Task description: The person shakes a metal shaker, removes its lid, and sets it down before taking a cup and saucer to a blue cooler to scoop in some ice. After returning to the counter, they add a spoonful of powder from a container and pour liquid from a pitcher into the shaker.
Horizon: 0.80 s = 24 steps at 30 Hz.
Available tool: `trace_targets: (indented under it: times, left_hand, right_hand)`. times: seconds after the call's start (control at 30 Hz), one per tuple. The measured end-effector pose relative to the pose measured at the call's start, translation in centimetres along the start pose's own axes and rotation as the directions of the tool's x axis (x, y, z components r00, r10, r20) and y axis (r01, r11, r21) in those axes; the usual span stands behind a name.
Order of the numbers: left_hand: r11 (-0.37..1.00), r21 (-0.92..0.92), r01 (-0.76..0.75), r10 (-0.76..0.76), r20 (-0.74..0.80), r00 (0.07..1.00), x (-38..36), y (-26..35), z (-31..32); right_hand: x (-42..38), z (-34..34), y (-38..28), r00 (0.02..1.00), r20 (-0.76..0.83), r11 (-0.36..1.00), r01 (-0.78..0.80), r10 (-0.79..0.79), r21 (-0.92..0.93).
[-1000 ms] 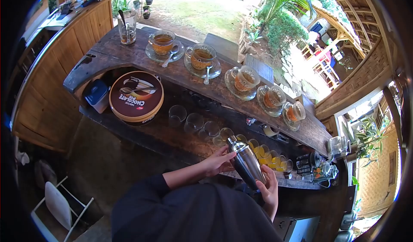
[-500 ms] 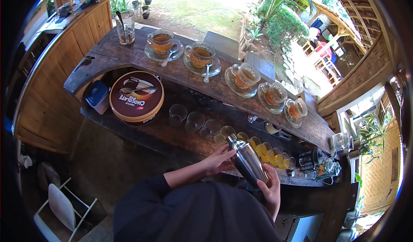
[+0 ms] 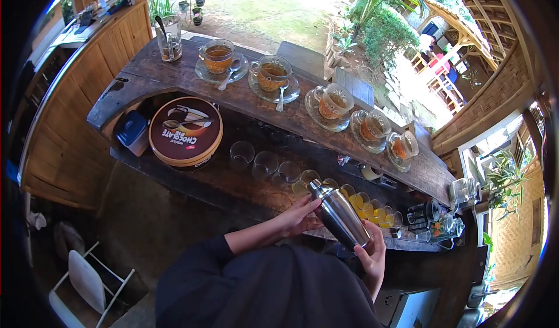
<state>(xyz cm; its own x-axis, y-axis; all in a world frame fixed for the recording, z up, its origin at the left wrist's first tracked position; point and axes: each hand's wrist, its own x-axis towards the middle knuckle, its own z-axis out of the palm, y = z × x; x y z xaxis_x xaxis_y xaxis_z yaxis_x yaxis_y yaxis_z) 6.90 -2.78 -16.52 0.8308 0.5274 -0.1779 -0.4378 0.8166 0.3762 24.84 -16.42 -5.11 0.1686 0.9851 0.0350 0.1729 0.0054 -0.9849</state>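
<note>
A shiny metal cocktail shaker point(image 3: 342, 216) lies tilted between my two hands, its capped top toward the upper left. Near the cap, my left hand point(image 3: 301, 216) grips the shaker with the thumb on its upper side. At the base end, my right hand point(image 3: 371, 254) is closed round the lower body. Just beyond the shaker, a row of glasses runs along the lower shelf. Those to the right, such as this glass point(image 3: 362, 201), hold yellow liquid. Clear glasses point(image 3: 241, 153) stand to the left and look empty.
Several glass cups of tea point(image 3: 272, 74) on saucers line the upper wooden counter point(image 3: 151, 74). A round chocolate pie tin point(image 3: 185, 131) sits at the left beside a blue-lidded container point(image 3: 131, 127). A French press point(image 3: 428, 211) stands far right. A white chair point(image 3: 86, 278) is lower left.
The shaker's base end and my right hand have shifted slightly right. My left hand stays at the cap end. The glasses and cups have not been moved.
</note>
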Motion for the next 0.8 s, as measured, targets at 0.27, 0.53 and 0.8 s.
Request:
trace_targets:
  times: [0.27, 0.53, 0.8]
  left_hand:
    - [0.998, -0.058, 0.026, -0.027, -0.006, 1.000, 0.0, 0.3, 0.4]
    - [0.997, -0.070, 0.033, -0.032, 0.020, 0.999, 0.2, 0.3, 0.3]
    - [0.988, -0.140, 0.070, -0.064, 0.045, 0.997, 0.0, 0.8, 0.9]
  right_hand:
    - [-0.2, -0.1, -0.1, 1.000, -0.005, 0.998, 0.009, -0.009, 0.069]
    - [-0.1, -0.1, -0.4, 0.998, -0.029, 0.998, 0.058, -0.058, 0.009]
    - [0.3, 0.8, -0.4, 0.987, -0.077, 0.983, 0.147, -0.139, 0.108]
